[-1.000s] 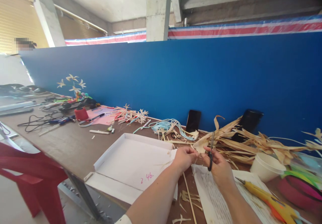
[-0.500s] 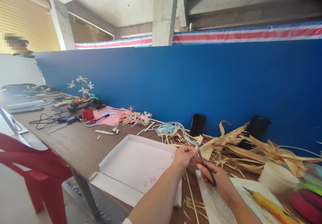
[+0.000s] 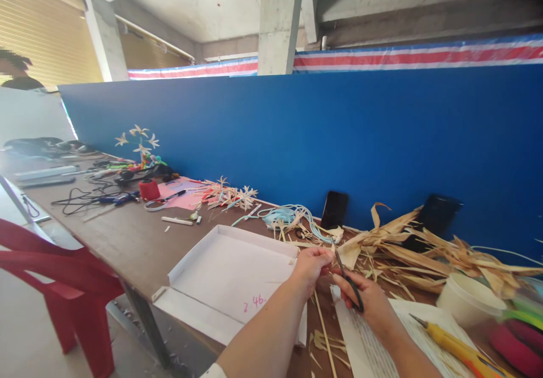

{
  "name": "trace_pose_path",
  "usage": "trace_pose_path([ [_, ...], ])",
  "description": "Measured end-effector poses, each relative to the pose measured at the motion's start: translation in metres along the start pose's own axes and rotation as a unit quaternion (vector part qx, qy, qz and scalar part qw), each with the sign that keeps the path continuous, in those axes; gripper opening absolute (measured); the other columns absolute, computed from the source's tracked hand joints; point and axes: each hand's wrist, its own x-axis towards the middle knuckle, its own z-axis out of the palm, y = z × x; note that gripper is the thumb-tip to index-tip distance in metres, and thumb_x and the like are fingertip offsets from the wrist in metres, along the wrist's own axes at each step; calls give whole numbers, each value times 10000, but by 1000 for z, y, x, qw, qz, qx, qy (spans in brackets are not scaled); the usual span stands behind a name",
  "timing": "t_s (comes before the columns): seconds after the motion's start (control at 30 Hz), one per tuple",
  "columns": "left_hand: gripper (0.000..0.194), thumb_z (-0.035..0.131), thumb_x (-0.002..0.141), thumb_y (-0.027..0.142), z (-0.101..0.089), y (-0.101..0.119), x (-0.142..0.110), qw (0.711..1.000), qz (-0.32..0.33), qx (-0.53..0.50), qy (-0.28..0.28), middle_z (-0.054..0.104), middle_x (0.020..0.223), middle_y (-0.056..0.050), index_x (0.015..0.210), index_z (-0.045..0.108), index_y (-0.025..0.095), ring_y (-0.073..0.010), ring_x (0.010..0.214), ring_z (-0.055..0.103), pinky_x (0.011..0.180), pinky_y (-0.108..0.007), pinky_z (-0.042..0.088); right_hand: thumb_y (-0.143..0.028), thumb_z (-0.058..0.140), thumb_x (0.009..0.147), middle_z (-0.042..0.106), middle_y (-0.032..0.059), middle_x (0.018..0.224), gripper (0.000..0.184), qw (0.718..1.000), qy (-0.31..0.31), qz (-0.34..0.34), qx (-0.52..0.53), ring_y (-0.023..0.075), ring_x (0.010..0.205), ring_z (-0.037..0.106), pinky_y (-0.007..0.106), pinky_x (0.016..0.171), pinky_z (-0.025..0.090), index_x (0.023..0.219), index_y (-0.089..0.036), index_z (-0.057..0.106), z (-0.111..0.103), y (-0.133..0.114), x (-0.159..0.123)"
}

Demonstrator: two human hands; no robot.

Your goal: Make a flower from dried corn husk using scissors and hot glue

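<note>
My right hand (image 3: 368, 300) grips a pair of dark-handled scissors (image 3: 351, 282), its blades pointing up and away toward my other hand. Close beside the blades, my left hand (image 3: 313, 265) pinches a small pale piece of dried husk (image 3: 333, 249); most of that piece is hidden by the fingers. Behind both hands lies a heap of dried tan husks (image 3: 399, 239). Under my left forearm is a shallow white box lid (image 3: 220, 270) with pink handwriting. Printed paper (image 3: 360, 333) lies below my right hand, and a thin stick (image 3: 324, 333) runs between the forearms.
A yellow glue gun (image 3: 456, 347) and a white cup (image 3: 469, 299) stand at the right. Two phones lean on the blue partition (image 3: 271, 134). Husk flowers (image 3: 237, 197), a red thread spool (image 3: 149, 189) and cables are farther left. A red chair (image 3: 63, 287) stands beside the table; a person is beyond.
My hands stay almost in place, with the scissors still at the husk piece. The view shifts slightly. The person at far left has moved further left.
</note>
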Motion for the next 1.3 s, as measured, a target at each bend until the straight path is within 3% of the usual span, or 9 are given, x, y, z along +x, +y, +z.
trace_pose_path([
  [0.23,336,709,539,357,0,1,-2,1000,-9,-14,-1,525,609,1,717,595,96,-73,539,469,568,-220,346,-479,616,686,494,-29,471,413,1000,6,-1,2,94,412,405,222,380,247,959,-175,682,2,-7,-3],
  [1.3,335,717,510,358,2,3,-3,999,-16,-35,-7,496,569,11,677,569,108,-85,529,480,552,-215,325,-494,552,744,458,-46,474,438,997,-18,-32,-65,99,428,409,238,436,303,996,-147,642,-1,3,3],
])
